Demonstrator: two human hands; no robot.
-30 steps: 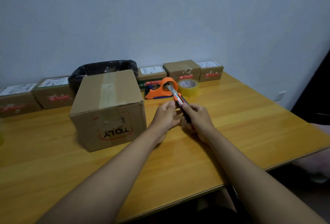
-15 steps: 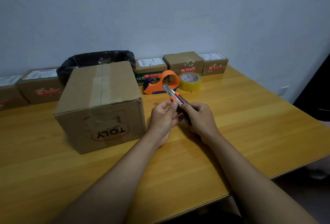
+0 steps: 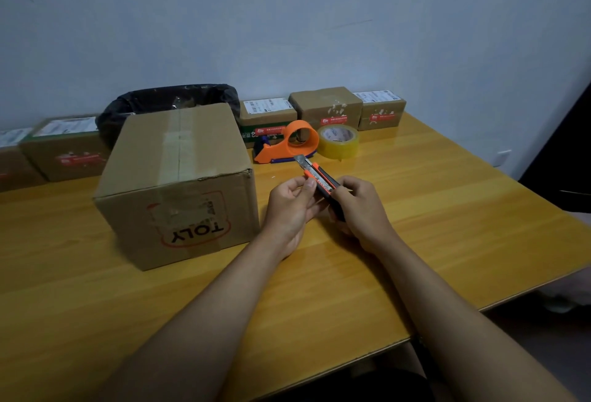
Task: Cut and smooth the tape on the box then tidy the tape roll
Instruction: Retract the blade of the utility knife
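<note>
Nearest, both forearms reach over the table (image 3: 415, 209). The right hand (image 3: 361, 209) wraps the black-and-orange knife (image 3: 321, 179) by its handle, fingers closed round it; the left hand (image 3: 289, 206) pinches the knife's orange front with thumb and forefinger, blade tip bared and pointing away. The knife is light and stiff; hold it by the handle only. Just left stands the box (image 3: 179, 184), its tape (image 3: 174, 142) running along the top seam. Cardboard is light and dents under pressure; the tape is thin, slick and apt to wrinkle, so press it flat. Farther back rest an orange dispenser (image 3: 287, 142) and the tape roll (image 3: 339, 140), seemingly touching; grip the roll by its outer rim.
</note>
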